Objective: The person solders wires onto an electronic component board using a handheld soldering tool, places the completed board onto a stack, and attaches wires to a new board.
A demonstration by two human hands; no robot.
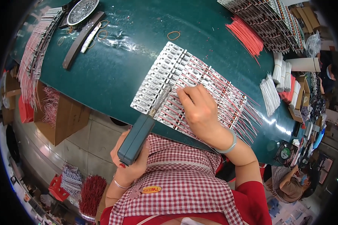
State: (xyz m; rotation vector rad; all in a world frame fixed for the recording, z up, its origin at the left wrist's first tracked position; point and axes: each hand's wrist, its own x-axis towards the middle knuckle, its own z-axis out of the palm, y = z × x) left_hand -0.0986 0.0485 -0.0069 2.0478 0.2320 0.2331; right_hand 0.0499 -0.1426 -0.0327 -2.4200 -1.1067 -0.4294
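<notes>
My left hand (137,159) is wrapped round a dark green gun-shaped tool (137,138) with a metal nozzle. Its nozzle points at the near edge of a panel of white plastic modules (148,90) set in rows on the table. Thin red and white wires (229,101) run from the rows and trail off to the right. Over the middle of the panel, my right hand (201,108) has thumb and fingers bent together in a pinch. Its fingertips are down at the wire ends beside the modules; what lies between them is too small to make out.
On the green table (112,82) lie a rubber band (173,35), a dark curved bar (82,39) and a round dish (82,11). Wired panels (41,45) hang over the left edge. Stacked panels (266,22), red wires (246,35) and white wire bundles (269,93) occupy the right.
</notes>
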